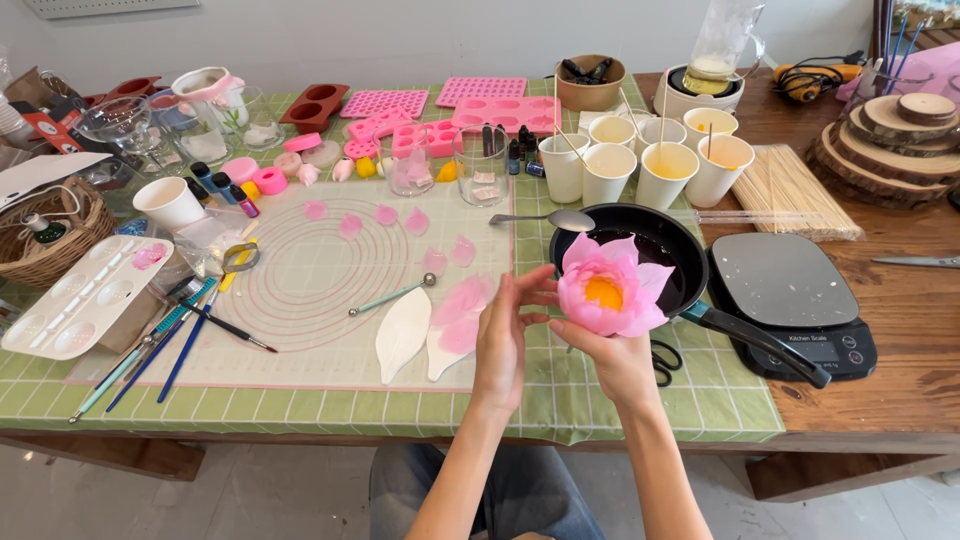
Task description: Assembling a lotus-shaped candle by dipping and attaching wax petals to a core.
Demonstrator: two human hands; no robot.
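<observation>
Broadly, a wooden table (900, 340) carried a green checked cloth (620, 400), and on that a pale mat (300, 300) marked with ovals. A black pan (668, 245) sat right of the mat, a scale (790, 290) just beside it. Paper cups (640, 165) stood behind the pan, pink moulds (440, 110) further back, a white palette (80, 300) and brushes (160, 345) at the left edge. Two leaf-shaped formers (405, 335) lay on the mat, one pink-coated, with loose petals (385, 215) scattered above them and a ball tool (392, 295) between. A spoon (560, 218) rested by the pan rim.

Right hand (615, 365) cupped a pink flower (608, 290) with yellow centre from below, fingers closed round its base, raised in front of the pan. Left hand (505, 335) stood upright, fingertips touching the flower's left petals, gripping nothing
</observation>
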